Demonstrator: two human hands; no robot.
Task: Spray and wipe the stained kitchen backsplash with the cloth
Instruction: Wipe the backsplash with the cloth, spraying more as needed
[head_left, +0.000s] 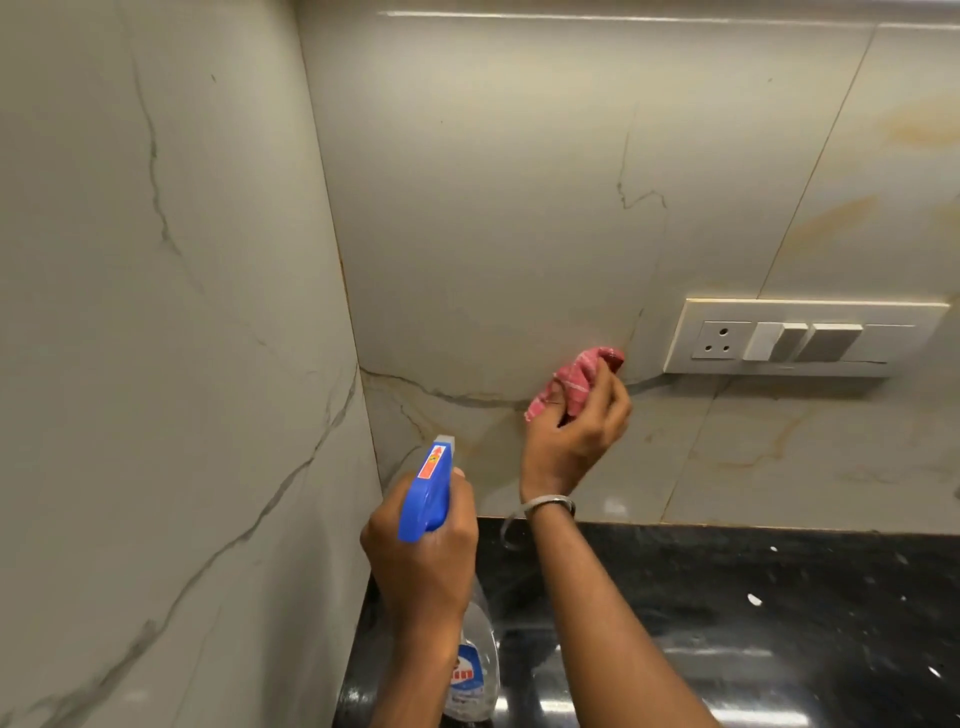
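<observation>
Backsplash (493, 234) marble-look tile, orange streaks at right | pink checked cloth (566, 382) wadded in our right hand (576, 431), fingers curled round it, pressed to the tile just left of the switch plate (795, 338), likely bunched to bear on one spot | our left hand (421, 556) grips the spray bottle (431, 488), nozzle toward the wall, seemingly ready to respray | black countertop (727, 597) below

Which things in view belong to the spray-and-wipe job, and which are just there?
In the job:
spray bottle, gripped by the left hand
pink cloth, bunched in the right hand
backsplash

Just there:
socket-and-switch panel
black countertop
side wall
metal bangle
</observation>
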